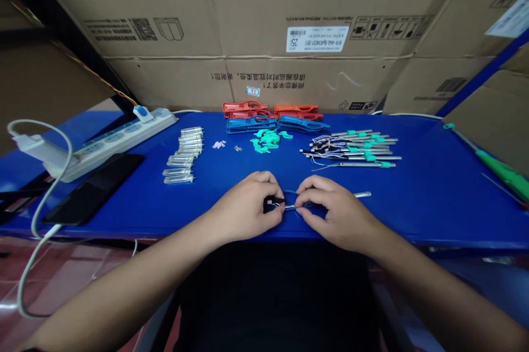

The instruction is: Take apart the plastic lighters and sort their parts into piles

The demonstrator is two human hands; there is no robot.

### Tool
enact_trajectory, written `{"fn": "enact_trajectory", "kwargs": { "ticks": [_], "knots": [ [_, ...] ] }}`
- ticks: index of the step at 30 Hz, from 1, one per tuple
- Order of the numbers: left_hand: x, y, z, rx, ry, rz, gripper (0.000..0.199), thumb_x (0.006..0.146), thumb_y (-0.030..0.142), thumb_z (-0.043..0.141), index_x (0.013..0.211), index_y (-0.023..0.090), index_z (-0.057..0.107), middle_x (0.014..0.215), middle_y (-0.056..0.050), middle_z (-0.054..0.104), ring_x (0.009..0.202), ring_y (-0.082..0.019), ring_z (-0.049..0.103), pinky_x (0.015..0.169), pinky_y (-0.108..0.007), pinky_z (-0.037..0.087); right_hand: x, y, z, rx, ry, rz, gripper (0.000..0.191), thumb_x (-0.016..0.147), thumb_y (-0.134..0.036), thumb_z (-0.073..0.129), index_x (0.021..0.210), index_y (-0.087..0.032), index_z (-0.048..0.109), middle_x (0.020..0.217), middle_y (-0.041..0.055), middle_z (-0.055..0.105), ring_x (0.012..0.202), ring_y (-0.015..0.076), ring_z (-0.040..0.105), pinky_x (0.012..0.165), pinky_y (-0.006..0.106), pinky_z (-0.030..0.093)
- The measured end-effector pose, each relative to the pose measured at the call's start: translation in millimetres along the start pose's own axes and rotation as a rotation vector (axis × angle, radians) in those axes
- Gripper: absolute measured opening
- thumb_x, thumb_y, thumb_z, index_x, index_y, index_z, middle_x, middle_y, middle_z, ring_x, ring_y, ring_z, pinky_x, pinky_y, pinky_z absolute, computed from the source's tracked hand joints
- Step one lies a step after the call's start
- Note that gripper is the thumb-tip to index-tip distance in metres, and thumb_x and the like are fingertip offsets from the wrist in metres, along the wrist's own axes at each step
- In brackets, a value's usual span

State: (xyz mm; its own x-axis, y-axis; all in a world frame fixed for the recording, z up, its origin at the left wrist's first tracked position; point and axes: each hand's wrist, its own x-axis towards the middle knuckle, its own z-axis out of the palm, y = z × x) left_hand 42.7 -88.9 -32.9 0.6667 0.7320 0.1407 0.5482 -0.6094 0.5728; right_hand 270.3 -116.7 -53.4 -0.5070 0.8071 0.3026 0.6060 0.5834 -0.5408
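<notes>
My left hand [250,206] is closed, its thumb and fingertips pinching thin wires [290,207] that have a black sleeve and a small white connector [270,202] at one end. Close beside it, my right hand [336,211] is closed on the other end of the same wires. A thin metal rod [363,194] sticks out beyond the right hand; whether the wires join it is hidden by the fingers. Behind the right hand lies a bundle of similar wired metal rods [367,152] with green clips on them. A pile of loose green plastic pieces [266,141] lies beyond both hands.
Red shells [246,107] and blue plastic shells [252,125] are stacked at the back, against a cardboard box [231,38]. Clear tubes [184,156], small pink parts [219,144], a phone [95,189] and a power strip [119,137] are leftward. A green-handled tool [502,173] lies right.
</notes>
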Motion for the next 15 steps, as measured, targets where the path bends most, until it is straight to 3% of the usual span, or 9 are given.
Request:
{"fn": "enact_trajectory", "kwargs": {
  "ticks": [15],
  "knots": [
    [-6.9,4.5,0.6,-0.005,0.054,0.060,0.009,0.080,0.015,0.065,0.088,0.018,0.068,0.101,-0.004,0.061,0.096,-0.018,0.057,0.088,-0.034,0.048,1.0,-0.5,-0.6,-0.003,-0.018,-0.024,0.009,0.089,-0.013,0.059,0.091,-0.022,0.061,0.105,0.0037,0.063,0.100,0.0184,0.058,0.090,0.036,0.047]
  ]
}}
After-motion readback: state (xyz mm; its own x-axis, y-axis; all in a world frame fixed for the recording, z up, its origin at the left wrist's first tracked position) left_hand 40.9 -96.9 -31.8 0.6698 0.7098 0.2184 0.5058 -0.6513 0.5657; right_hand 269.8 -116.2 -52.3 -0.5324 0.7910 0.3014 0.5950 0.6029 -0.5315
